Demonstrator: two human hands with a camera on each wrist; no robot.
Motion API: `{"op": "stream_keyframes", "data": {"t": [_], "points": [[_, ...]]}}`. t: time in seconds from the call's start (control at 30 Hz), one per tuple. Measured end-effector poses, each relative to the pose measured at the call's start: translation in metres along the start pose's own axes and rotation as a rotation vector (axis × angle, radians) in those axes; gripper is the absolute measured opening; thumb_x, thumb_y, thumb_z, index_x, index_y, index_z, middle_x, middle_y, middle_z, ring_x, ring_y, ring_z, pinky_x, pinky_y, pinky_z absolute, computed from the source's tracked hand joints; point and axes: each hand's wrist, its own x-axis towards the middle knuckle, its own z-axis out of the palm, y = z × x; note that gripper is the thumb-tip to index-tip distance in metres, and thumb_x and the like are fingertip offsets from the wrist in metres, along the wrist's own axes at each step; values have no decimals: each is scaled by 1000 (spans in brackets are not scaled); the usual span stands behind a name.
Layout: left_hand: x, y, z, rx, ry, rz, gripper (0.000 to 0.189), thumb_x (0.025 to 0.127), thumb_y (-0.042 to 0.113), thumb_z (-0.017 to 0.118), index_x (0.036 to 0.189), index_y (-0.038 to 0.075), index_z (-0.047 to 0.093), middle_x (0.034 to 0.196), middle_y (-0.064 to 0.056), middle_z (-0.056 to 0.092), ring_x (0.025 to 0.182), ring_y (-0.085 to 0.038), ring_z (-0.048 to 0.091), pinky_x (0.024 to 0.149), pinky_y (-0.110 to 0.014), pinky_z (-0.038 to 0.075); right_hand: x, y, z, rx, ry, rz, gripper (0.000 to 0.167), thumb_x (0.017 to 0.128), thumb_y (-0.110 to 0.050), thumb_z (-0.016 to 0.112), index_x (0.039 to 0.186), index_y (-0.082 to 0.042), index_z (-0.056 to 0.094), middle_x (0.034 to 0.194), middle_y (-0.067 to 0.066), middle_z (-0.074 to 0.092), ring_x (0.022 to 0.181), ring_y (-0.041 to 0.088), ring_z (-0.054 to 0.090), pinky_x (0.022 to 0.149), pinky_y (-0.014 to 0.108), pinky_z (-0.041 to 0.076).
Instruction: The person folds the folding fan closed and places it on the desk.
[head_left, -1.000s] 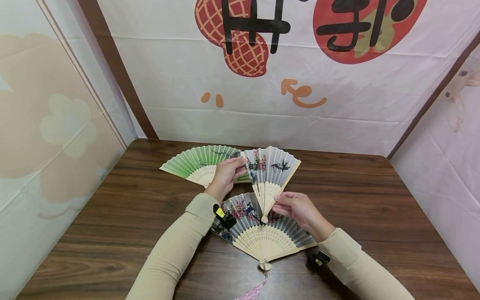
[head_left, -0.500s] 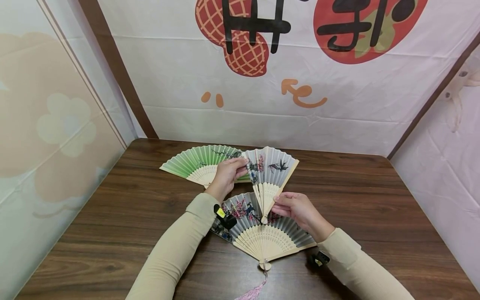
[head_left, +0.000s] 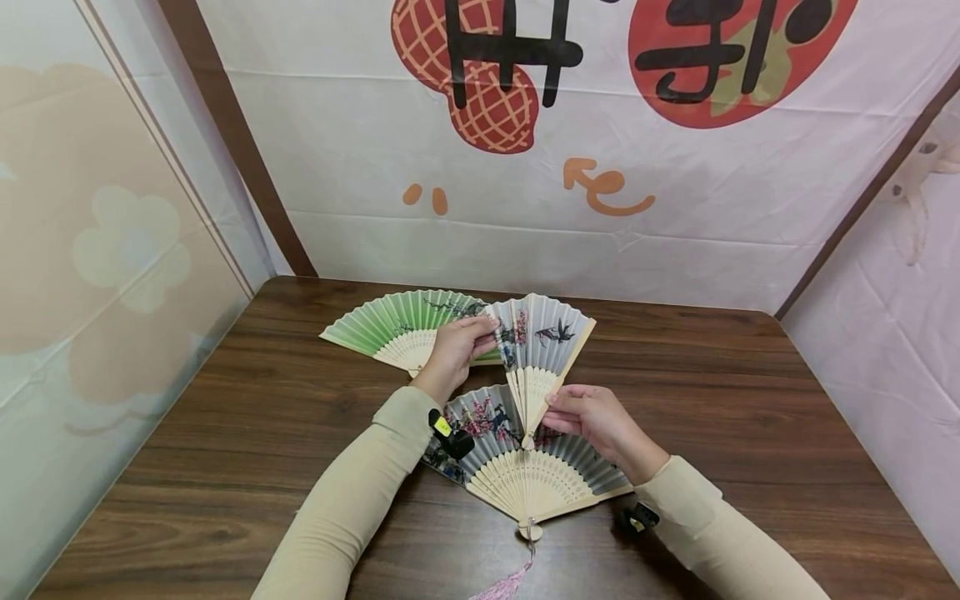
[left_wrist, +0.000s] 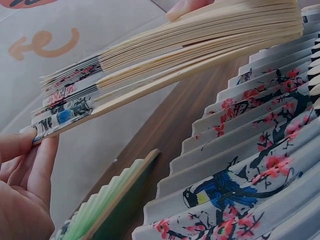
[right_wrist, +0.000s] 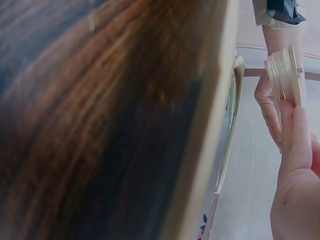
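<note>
A partly spread grey folding fan (head_left: 553, 337) with a bird and pink blossoms is held up over the table. My left hand (head_left: 450, 352) pinches its left edge near the top, thumb in front, as the left wrist view also shows. Lower down, my right hand (head_left: 603, 423) pinches the right outer rib near the pivot. In the left wrist view the ribs of the held fan (left_wrist: 210, 47) look closely stacked. Beneath it, a wide-spread grey fan (head_left: 536, 483) with blossoms and a blue bird lies on the table, partly covered by my hands.
A spread green folding fan (head_left: 375, 327) lies at the back left, partly behind my left hand. The near grey fan's pink tassel (head_left: 504, 586) trails toward the front edge. Printed cloth walls (head_left: 525, 242) rise behind and beside the wooden table (head_left: 750, 400).
The held fan's right edge has shifted slightly left, so its spread is a little narrower. Both hands stay nearly in place, still gripping it.
</note>
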Motion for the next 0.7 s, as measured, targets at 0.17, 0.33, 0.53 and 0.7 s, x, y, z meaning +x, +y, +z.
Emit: {"op": "stream_keyframes", "data": {"t": [0.17,0.33,0.53,0.7], "points": [[0,-1,0,1,-6,5,32,94,2,66,125,-5,65,83,4,71,68,-6,66,71,-16,62,1,0,-1,-8,8,10,27,99,3,53,76,-9,61,77,0,68,75,7,71,77,19,63],[0,-2,1,-1,-16,6,32,94,2,65,126,-6,63,82,5,71,67,-5,66,69,-15,62,2,1,0,-10,16,13,27,99,3,52,76,-8,61,77,0,69,74,7,71,76,19,63],[0,-2,2,-10,-25,-1,33,95,0,62,128,-6,62,82,5,70,67,-5,67,69,-14,62,2,3,0,-9,13,19,27,99,3,52,76,-8,60,76,0,70,74,7,71,76,19,63],[-1,-2,2,-12,-33,-6,32,96,1,62,127,-7,62,81,5,70,67,-5,66,67,-14,62,1,3,0,-7,6,16,28,99,3,52,75,-9,61,76,-1,70,74,7,71,76,19,63]]}}
